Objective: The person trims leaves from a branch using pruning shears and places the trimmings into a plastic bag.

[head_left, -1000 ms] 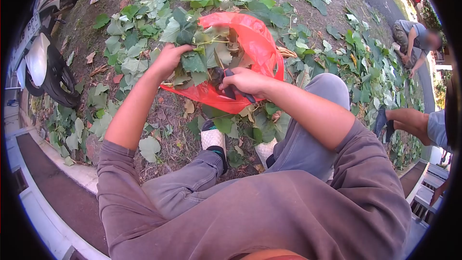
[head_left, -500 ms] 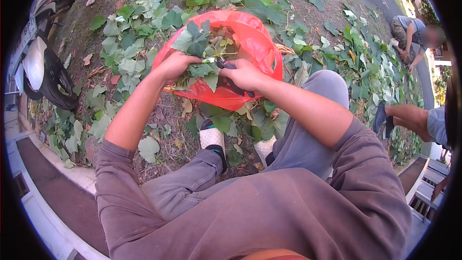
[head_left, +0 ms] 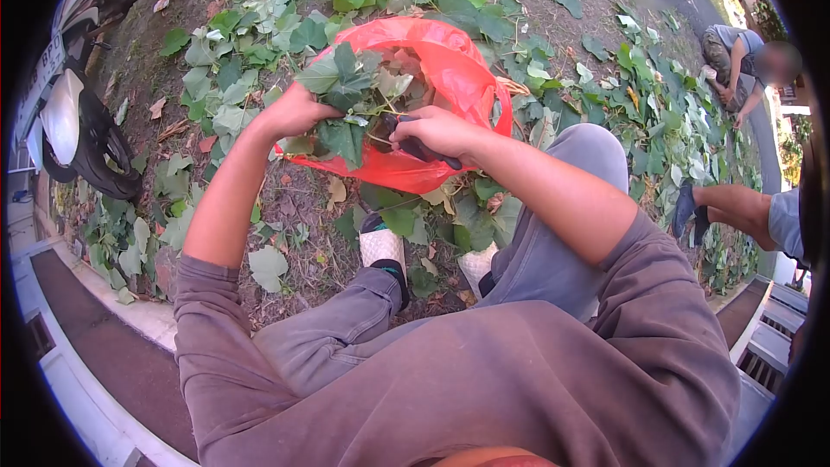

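Note:
A red plastic bag [head_left: 467, 78] lies open on the ground in front of my feet, with cut leaves and stems inside. Over its left side, my left hand [head_left: 298, 112] is closed on a leafy vine cutting [head_left: 333, 86] with broad green leaves. My right hand [head_left: 441, 132], above the bag's near right part, grips dark-handled pruning shears [head_left: 424, 152]. Their tip points left, close to the cutting's stems; the blades are partly hidden by leaves and fingers.
Leafy vines [head_left: 225, 78] cover the ground around the bag. A parked motorcycle [head_left: 73, 108] stands at left. One person [head_left: 735, 60] crouches at far right; another person's leg [head_left: 735, 207] shows nearer. A low kerb [head_left: 130, 311] runs along the lower left.
My left hand has shifted slightly left with the vine cutting, baring more of the bag's contents. My right hand and the shears have turned a little near the stems.

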Motion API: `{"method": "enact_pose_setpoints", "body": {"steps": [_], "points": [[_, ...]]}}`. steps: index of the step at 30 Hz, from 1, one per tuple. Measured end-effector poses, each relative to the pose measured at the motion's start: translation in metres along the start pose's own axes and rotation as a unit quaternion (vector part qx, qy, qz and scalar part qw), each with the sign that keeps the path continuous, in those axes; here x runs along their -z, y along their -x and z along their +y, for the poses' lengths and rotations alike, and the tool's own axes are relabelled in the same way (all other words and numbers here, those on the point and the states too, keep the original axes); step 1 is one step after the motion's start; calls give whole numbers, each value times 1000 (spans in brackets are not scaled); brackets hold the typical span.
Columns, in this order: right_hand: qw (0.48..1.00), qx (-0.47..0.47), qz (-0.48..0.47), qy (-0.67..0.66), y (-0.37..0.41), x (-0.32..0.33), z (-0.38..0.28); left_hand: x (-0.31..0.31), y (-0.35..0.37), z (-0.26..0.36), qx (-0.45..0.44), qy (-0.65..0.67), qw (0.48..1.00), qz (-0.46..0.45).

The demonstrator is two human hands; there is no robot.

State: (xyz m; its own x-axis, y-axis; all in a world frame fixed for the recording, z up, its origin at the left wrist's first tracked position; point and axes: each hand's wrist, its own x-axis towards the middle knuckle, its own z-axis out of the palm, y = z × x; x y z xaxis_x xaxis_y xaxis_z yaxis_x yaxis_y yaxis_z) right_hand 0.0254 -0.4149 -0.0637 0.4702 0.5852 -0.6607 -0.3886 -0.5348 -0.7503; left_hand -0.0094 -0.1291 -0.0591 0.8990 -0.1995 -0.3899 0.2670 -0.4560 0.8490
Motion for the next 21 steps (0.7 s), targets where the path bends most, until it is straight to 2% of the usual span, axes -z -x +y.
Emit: {"method": "enact_pose_setpoints", "body": {"steps": [2, 6, 9, 11, 12, 13, 15, 16, 18, 21], "points": [[999, 2, 4, -32, -1, 2, 5, -1, 2, 10, -61, -44, 996, 41], [999, -14, -15, -48, -8, 6, 5, -2, 0, 22, -123, -123, 983, 51], [988, -24, -37, -145, -16, 6, 12, -12, -3, 26, -189, -262, 944, 73], [983, -42, -23, -175, -5, 6, 3, -33, 1, 38, -281, -350, 883, 135], [994, -11, -1, -105, 0, 9, -2, -38, 4, 48, -276, -390, 870, 124], [995, -25, 19, -90, -5, 9, 4, -41, 7, 53, -263, -432, 855, 114], [997, -15, 32, -64, -11, 11, 11, -40, 1, 48, -330, -475, 807, 120], [997, -44, 15, -59, 5, 13, -1, -42, -1, 50, -344, -473, 803, 119], [998, -20, 55, -8, 1, 10, 3, -43, 4, 49, -334, -532, 769, 119], [998, -41, 53, -2, -4, 13, 8, -48, 6, 49, -338, -542, 760, 121]]}}
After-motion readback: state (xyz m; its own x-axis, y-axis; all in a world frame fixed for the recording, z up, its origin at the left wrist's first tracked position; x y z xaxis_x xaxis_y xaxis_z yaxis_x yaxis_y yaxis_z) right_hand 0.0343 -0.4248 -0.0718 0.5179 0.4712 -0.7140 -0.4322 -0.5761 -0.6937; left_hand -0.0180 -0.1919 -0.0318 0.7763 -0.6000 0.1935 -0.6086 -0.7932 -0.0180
